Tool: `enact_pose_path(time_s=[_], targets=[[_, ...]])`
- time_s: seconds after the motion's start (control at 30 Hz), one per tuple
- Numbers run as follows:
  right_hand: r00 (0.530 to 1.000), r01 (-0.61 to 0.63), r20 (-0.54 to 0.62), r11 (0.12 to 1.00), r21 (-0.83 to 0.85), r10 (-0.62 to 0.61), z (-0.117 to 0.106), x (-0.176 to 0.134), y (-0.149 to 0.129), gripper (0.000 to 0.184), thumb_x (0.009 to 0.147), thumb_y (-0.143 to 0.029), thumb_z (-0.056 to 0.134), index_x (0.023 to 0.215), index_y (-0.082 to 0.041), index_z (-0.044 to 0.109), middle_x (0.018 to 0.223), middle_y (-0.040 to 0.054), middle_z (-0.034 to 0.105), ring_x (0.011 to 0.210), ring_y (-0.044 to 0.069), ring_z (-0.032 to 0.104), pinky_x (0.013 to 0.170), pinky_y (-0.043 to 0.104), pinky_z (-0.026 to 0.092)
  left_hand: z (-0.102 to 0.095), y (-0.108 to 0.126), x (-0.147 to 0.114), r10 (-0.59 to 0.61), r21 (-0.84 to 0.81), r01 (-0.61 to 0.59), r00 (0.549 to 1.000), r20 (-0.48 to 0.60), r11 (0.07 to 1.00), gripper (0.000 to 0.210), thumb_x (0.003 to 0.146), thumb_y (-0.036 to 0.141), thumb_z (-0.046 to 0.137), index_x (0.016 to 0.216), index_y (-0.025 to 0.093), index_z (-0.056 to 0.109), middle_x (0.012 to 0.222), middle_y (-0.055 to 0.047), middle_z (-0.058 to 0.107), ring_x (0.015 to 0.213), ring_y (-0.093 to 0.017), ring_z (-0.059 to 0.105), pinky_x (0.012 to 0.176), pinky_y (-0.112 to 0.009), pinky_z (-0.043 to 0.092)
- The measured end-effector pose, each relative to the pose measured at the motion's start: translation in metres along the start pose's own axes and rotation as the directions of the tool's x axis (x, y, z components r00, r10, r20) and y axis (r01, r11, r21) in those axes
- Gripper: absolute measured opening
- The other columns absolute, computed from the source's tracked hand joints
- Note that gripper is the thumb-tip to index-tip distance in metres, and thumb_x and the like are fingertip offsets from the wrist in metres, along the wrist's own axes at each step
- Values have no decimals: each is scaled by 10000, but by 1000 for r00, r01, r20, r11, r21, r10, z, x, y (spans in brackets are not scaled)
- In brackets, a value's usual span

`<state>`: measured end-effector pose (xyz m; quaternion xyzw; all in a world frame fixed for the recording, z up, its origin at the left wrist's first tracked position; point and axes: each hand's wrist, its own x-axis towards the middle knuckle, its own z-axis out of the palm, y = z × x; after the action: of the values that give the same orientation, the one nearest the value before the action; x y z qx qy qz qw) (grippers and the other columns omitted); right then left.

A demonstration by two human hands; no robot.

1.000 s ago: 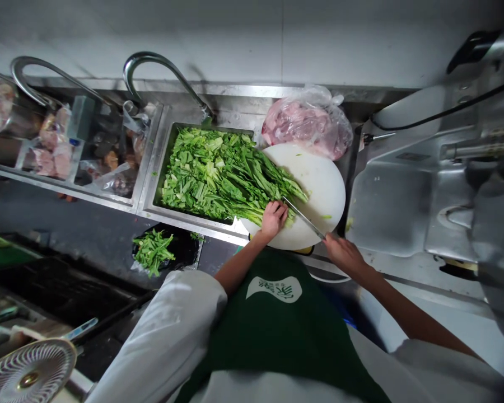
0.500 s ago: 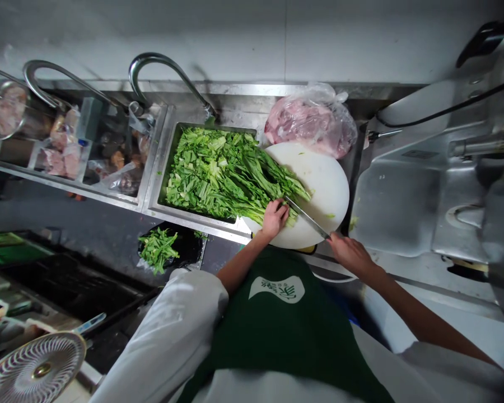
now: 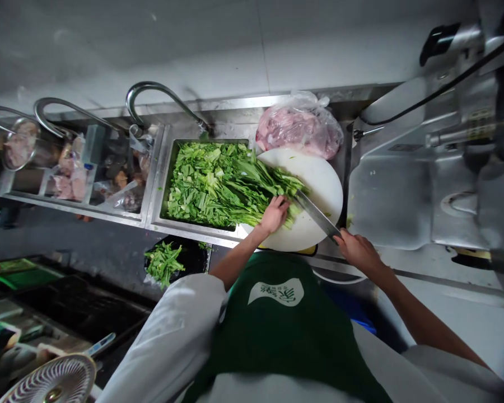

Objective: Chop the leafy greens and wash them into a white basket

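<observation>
Long leafy greens [image 3: 265, 180] lie in a bundle across the round white cutting board [image 3: 328, 179] and reach left over the sink. My left hand [image 3: 276, 214] is closed over the near side of the bundle, fingers curled on the stalks. In my right hand [image 3: 358, 248] is the handle of a wide-bladed kitchen knife [image 3: 319, 215]. Its blade slants over the board, the far end at the cut ends of the stalks, just right of my left fingers. Chopped greens [image 3: 205, 179] fill the sink basin left of the board.
A clear bag of pink meat [image 3: 300, 131] sits behind the board. Arched faucets [image 3: 151, 85] rise along the back. Bagged meat [image 3: 71, 182] fills sinks at the left. A metal tray-like surface [image 3: 390, 201] stands at right; a black-lined bin [image 3: 193, 257] with greens is below.
The knife has shifted right, away from my left fingers, and more of its blade face shows. My left hand stays on the greens. The whole view has shifted slightly.
</observation>
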<state>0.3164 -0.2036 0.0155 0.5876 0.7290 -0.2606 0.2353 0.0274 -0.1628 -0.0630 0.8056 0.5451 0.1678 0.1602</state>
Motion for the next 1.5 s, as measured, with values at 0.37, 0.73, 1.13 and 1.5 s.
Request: enact_pose_path(time_s=[0.37,0.73,1.13,1.5], targets=[[989,145,10,973,-181,-146,-7,-22,-3,360,1079,-351,270,1177,-153,554,801,129,734,815,281,740,707,327,428,28,9,-20,-176,-15,175,978,-113,984,241,1038,265,495,1023,207,729,1035,-97,645,996,-242,521,892,-400,463],[982,185,7,959,-214,-188,-7,9,-17,322,1073,-314,314,1120,-142,582,830,139,736,821,267,744,689,299,435,44,4,-22,-165,-56,159,976,-144,986,269,1065,284,448,957,202,681,975,-71,641,902,-207,559,849,-340,473],[976,216,18,958,-191,-216,-7,8,-25,306,1074,-296,327,1107,-129,581,823,139,727,810,253,738,685,291,414,45,2,-26,-147,-84,136,978,-146,987,304,1070,279,417,955,179,680,977,-80,644,915,-206,566,875,-342,485],[975,223,21,960,-172,-222,-6,14,-32,285,1070,-309,358,1057,-150,594,882,147,743,855,250,736,688,287,410,45,1,-28,-183,-121,167,974,-133,978,259,1054,243,449,965,180,684,973,-87,634,943,-208,575,878,-345,497]])
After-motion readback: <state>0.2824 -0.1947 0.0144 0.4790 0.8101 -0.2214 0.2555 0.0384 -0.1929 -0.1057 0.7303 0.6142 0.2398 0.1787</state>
